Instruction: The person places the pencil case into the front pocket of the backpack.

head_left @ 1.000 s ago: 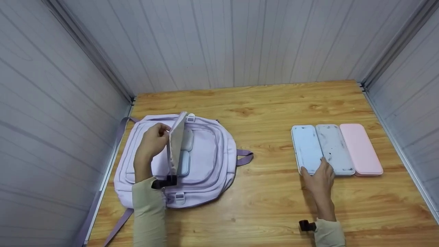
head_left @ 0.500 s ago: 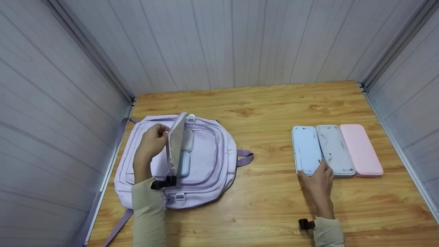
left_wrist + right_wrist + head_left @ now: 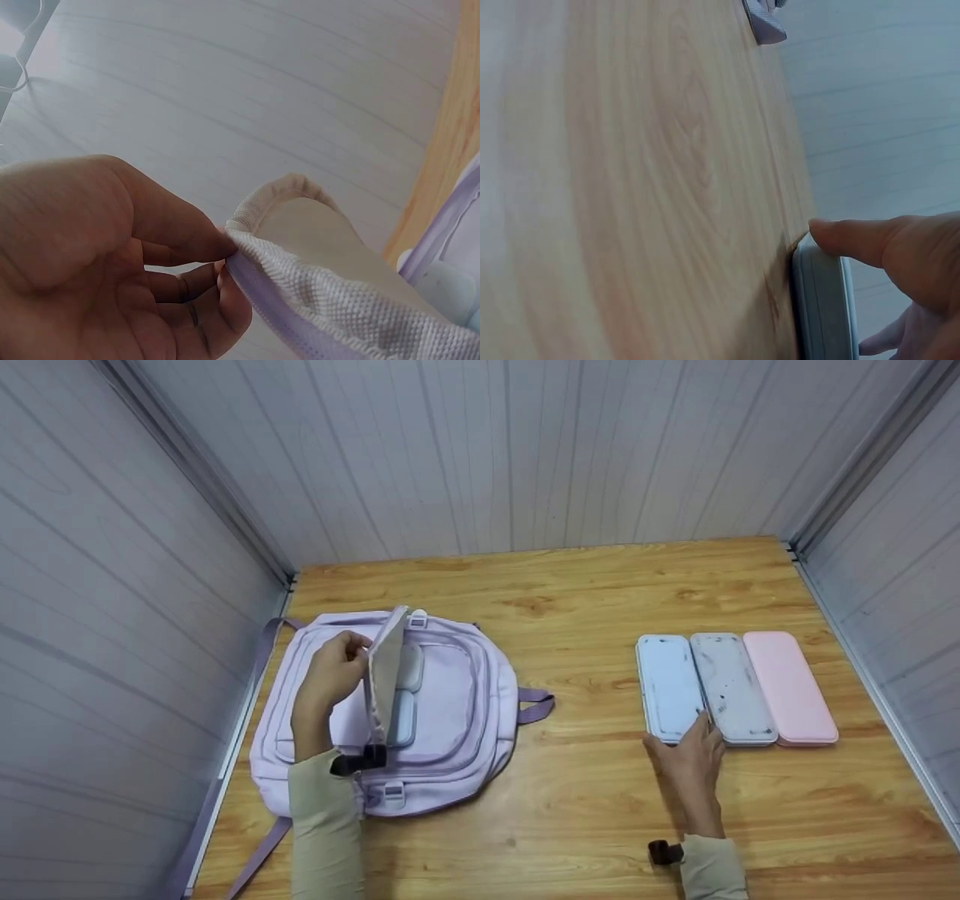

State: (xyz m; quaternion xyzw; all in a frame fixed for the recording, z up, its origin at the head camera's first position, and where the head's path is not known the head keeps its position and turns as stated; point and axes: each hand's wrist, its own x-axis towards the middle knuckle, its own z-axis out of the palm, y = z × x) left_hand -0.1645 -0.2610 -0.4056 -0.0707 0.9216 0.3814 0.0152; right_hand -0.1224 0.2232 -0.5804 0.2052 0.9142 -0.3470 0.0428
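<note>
A lilac backpack (image 3: 435, 787) lies on the table at left in the head view, its front pocket folded open. My left hand (image 3: 330, 671) pinches the edge of the raised pocket flap (image 3: 386, 675) between thumb and fingers. Inside the pocket lie a grey case (image 3: 410, 667) and a blue case (image 3: 403, 718), partly hidden by the flap. At right, my right hand (image 3: 691, 761) grips the near end of a light blue pencil case (image 3: 669, 682). Its thumb (image 3: 855, 238) is at one corner and the fingers are at the opposite side.
A grey, marked pencil case (image 3: 731, 682) lies right beside the blue one, and a pink pencil case (image 3: 790, 686) beyond it. Panel walls (image 3: 510, 457) stand behind and at both sides of the wooden table (image 3: 570, 810). Purple straps (image 3: 259, 859) trail from the backpack.
My right hand has shifted slightly left and toward me, its thumb moving off the blue case's top to its near left corner. The blue case wavers slightly sideways. My left hand has stayed put.
</note>
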